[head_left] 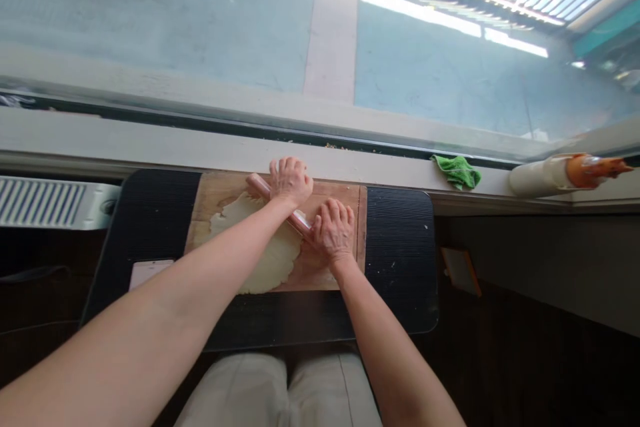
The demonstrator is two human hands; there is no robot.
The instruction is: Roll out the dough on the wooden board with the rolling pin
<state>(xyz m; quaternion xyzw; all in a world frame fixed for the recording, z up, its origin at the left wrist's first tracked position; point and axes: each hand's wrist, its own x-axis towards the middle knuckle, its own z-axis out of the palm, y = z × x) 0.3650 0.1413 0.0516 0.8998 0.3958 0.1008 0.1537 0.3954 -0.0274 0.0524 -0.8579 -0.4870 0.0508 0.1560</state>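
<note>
A rolling pin [299, 220] lies slantwise over a wooden board [356, 247], running from upper left to lower right. My left hand [290, 181] is closed over its upper part, fingers curled. Near the lower end, my right hand [334, 232] grips the pin, fingers bent over it and covering that end. A thin, pale sheet of dough [270, 263] with a ragged edge spreads under and to the left of the pin. My left forearm hides part of the dough and board.
The board rests on a black table [400, 260], with a phone-like pale slab [150, 272] at left. On the windowsill [390, 175] sit a crumpled green cloth [459, 171] and a white container with an orange top [543, 177]. A radiator [55, 201] stands left; the window is behind.
</note>
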